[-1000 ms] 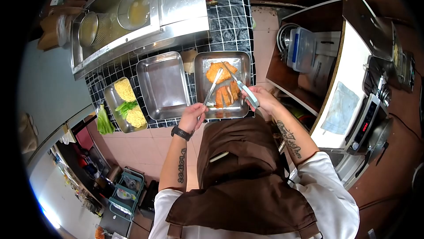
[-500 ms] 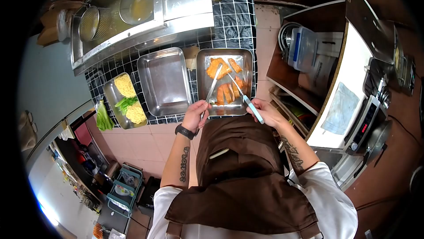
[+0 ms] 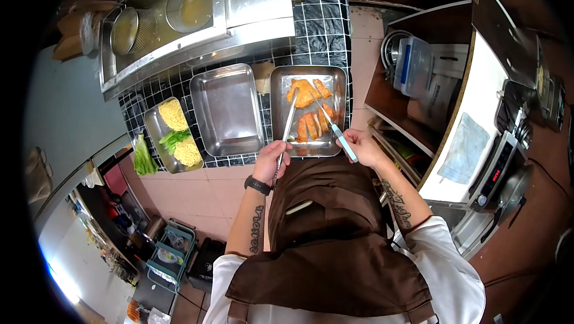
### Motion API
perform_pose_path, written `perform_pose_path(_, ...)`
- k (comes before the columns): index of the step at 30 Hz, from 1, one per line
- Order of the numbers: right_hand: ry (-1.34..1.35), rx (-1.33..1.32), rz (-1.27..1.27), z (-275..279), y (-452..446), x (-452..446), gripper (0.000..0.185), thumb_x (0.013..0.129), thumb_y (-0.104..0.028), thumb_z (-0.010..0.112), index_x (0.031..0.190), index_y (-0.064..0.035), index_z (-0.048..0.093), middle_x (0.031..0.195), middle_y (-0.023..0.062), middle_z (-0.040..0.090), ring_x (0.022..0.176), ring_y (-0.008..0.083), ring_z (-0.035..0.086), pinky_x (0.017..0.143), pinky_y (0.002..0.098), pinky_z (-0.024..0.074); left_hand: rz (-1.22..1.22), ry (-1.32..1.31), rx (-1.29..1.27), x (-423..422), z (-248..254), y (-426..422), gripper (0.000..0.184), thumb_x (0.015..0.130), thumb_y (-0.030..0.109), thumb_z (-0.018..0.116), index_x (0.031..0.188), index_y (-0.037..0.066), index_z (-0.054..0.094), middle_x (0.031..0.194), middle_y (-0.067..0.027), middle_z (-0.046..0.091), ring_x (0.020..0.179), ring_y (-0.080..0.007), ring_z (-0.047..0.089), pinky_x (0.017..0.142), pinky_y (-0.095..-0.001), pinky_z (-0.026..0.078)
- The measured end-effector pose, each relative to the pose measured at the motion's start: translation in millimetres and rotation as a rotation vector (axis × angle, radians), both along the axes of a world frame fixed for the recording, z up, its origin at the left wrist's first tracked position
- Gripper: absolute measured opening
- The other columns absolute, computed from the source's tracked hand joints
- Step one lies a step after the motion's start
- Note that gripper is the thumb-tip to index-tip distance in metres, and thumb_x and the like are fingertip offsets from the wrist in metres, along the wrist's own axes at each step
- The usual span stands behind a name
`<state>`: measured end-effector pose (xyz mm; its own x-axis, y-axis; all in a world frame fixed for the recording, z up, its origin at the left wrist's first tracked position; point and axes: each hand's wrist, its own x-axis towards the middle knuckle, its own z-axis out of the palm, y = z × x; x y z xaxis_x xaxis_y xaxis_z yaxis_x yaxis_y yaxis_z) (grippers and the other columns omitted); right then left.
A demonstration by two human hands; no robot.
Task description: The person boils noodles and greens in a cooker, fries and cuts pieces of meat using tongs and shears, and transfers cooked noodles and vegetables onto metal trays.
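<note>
My left hand (image 3: pixel 272 160) is closed on metal tongs (image 3: pixel 290 122), whose tips rest on an uncut piece of fried cutlet (image 3: pixel 304 94). My right hand (image 3: pixel 360 147) grips scissors with light blue handles (image 3: pixel 344 143); their blades reach to the lower right edge of that cutlet. One cut strip (image 3: pixel 323 89) lies just right of the cutlet. Nearer to me, several cut strips (image 3: pixel 312 126) lie side by side. All the meat is in the right metal tray (image 3: pixel 278 138).
A second metal tray (image 3: pixel 227 108) stands left of it. Farther left are a smaller tray (image 3: pixel 156 139) with noodles and greens, and loose greens (image 3: pixel 144 156). A fryer (image 3: pixel 170 49) with two strainers is behind. At the right is a cabinet (image 3: pixel 382 93).
A strip has come off the cutlet's right side and lies apart from it. The scissors moved back toward me, then their blades came to the remaining piece. The tongs stayed on the cutlet.
</note>
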<state>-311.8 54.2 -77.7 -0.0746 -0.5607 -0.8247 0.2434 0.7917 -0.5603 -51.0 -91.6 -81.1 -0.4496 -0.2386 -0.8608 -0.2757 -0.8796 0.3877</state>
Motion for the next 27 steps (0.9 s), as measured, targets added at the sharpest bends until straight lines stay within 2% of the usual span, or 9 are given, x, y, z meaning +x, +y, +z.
perform_pose_path(6,-0.161,-0.046,-0.148,-1.1,-9.5,1.7,0.032,0.095,-0.033,0.067,0.079,-0.0072,0.058,0.061,-0.0022,0.055,0.048,0.0072,0.051,0.046,0.0239,0.041,-0.055,0.046,0.006,3.5,0.2,-6.0,0.023,0.104,0.024,0.051,0.096,0.004,0.06,0.061,-0.0033,0.055,0.034,-0.0084,0.035,0.032,-0.0236,0.027)
perform_pose_path(12,-0.17,0.002,-0.041,-4.1,-19.1,-3.1,0.036,0.096,-0.038,0.064,0.079,-0.0072,0.058,0.062,0.0001,0.056,0.048,0.0093,0.053,0.048,0.0245,0.0436,-0.1,0.041,-0.046,10.6,-3.7,-11.6,0.025,0.104,0.025,0.05,0.095,0.004,0.059,0.054,-0.0029,0.049,0.033,-0.0082,0.032,0.032,-0.0232,0.025)
perform_pose_path(15,-0.245,-0.031,-0.112,-0.9,-22.8,-6.3,0.036,0.096,-0.038,0.064,0.079,-0.0072,0.058,0.062,0.0006,0.057,0.047,0.0101,0.054,0.048,0.0248,0.0437,-0.136,0.052,-0.018,14.2,-5.0,-18.1,0.025,0.105,0.025,0.049,0.095,0.004,0.059,0.053,-0.0026,0.048,0.033,-0.008,0.031,0.032,-0.0233,0.025)
perform_pose_path(18,-0.214,0.059,-0.085,9.8,-37.4,-13.2,0.036,0.097,-0.038,0.064,0.077,-0.0075,0.058,0.061,0.0006,0.057,0.047,0.0102,0.054,0.048,0.0243,0.0438,-0.218,0.076,-0.015,15.1,-7.9,-21.7,0.026,0.105,0.025,0.049,0.094,0.004,0.059,0.052,-0.0017,0.046,0.033,-0.0078,0.031,0.032,-0.0234,0.025)
perform_pose_path(27,-0.244,0.008,-0.108,-13.7,-38.7,-16.2,0.037,0.095,-0.037,0.068,0.077,-0.0059,0.061,0.059,0.0013,0.056,0.04,0.0112,0.05,0.038,0.0248,0.0393,-0.188,0.084,-0.02,15.0,-15.3,-26.8,0.026,0.104,0.025,0.05,0.092,0.003,0.06,0.053,-0.002,0.048,0.033,-0.0071,0.031,0.032,-0.023,0.023)
